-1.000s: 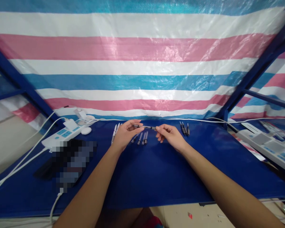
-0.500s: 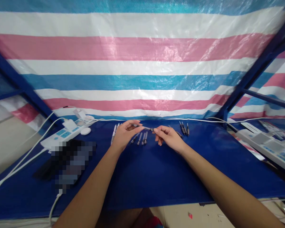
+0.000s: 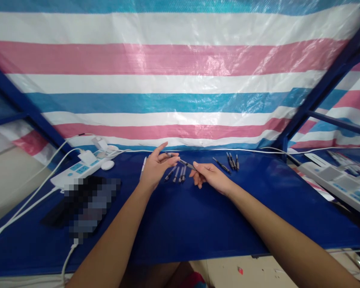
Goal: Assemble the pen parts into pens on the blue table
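My left hand [image 3: 156, 168] and my right hand [image 3: 209, 177] both hold one thin dark pen part [image 3: 183, 162] above the blue table [image 3: 198, 216]. The left fingers pinch its far end, index finger raised. The right fingertips pinch its near end. Just below it lie three dark pen parts [image 3: 176, 174] in a row. White pens [image 3: 144, 165] lie left of my left hand. Several more dark pen parts [image 3: 229, 162] lie to the right of my right hand.
A white power strip [image 3: 78, 170] with plugs and white cables sits at the back left. A dark blurred object [image 3: 87, 202] lies in front of it. Another power strip [image 3: 339, 184] lies at the right. A striped tarp [image 3: 180, 80] hangs behind the table.
The held pen part has tilted, its right end dropping lower. My right hand has moved down and left; my left index finger has lifted. One more dark part now shows right of my hand.
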`<state>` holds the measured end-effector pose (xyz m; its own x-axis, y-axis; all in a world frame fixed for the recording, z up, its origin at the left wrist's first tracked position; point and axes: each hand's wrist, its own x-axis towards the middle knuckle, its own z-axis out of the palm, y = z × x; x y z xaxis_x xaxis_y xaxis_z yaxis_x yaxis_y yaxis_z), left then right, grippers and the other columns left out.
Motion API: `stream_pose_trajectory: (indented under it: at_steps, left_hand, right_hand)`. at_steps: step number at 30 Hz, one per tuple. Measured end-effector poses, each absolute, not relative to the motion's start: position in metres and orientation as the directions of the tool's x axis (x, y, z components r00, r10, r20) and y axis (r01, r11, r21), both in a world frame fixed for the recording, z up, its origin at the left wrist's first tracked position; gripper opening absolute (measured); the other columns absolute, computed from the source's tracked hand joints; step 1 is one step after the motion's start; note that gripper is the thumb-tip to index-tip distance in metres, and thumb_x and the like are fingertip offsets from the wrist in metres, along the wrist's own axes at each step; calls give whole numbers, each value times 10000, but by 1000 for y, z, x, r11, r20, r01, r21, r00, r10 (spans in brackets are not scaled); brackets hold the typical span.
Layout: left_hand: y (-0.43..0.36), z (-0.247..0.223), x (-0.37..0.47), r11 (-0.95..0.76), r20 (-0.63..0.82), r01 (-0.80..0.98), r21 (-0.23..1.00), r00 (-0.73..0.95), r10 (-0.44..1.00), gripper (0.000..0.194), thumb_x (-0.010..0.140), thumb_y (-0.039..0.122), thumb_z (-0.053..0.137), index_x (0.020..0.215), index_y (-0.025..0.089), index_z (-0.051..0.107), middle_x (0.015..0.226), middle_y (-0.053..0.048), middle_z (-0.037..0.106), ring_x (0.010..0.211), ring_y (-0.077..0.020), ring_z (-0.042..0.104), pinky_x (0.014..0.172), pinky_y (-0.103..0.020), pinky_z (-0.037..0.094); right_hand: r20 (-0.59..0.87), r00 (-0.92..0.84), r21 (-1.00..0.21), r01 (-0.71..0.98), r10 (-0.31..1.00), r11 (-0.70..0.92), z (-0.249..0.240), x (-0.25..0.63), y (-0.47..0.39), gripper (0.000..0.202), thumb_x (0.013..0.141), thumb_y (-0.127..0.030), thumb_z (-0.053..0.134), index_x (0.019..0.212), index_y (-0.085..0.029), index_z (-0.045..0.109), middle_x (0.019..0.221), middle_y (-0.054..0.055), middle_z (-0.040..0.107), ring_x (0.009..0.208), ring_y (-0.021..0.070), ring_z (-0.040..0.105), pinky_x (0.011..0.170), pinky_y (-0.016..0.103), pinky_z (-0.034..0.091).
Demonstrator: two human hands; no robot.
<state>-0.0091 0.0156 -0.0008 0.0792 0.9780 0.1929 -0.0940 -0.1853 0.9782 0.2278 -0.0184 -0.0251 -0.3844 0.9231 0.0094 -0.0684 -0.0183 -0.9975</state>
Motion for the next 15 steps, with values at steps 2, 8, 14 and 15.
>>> stream_pose_trajectory:
  at_steps: [2, 8, 14, 15]
  left_hand:
    - [22, -5, -14, -204, 206, -74, 976, 21, 978, 879, 861, 503, 850, 1610, 235, 476, 1240, -140, 802, 1003, -244, 772, 779, -336, 600]
    - [42, -22, -45, -216, 265, 337, 916, -106, 958, 576, 903, 508, 774, 1391, 207, 721, 1191, -133, 813, 814, -236, 756, 800, -365, 582]
    - [39, -26, -46, -351, 423, 710, 611, 82, 902, 487, 848, 266, 787, 1335, 244, 778, 1379, -131, 711, 899, -281, 738, 1022, -467, 550]
    - [38, -27, -44, -366, 427, 728, 580, 111, 898, 503, 836, 240, 791, 1339, 246, 775, 1393, -134, 697, 935, -291, 732, 1042, -475, 541]
  right_hand:
    - [-9, -394, -996, -75, 919, -42, -25, 228, -19, 613, 983, -765, 614, 947, -174, 772, 704, 44, 722, 545, 146, 631, 570, 282, 512]
    - [-17, -375, -995, -82, 927, -52, -22, 230, -18, 626, 974, -779, 614, 948, -174, 769, 700, 45, 720, 550, 145, 626, 578, 286, 532]
    - [-26, -392, -997, -51, 920, -49, -21, 229, -19, 646, 970, -800, 597, 931, -178, 766, 697, 48, 726, 546, 148, 635, 580, 288, 545]
    - [-24, -392, -998, -48, 920, -47, -21, 229, -20, 650, 972, -804, 590, 929, -179, 766, 696, 49, 727, 545, 148, 635, 579, 287, 544]
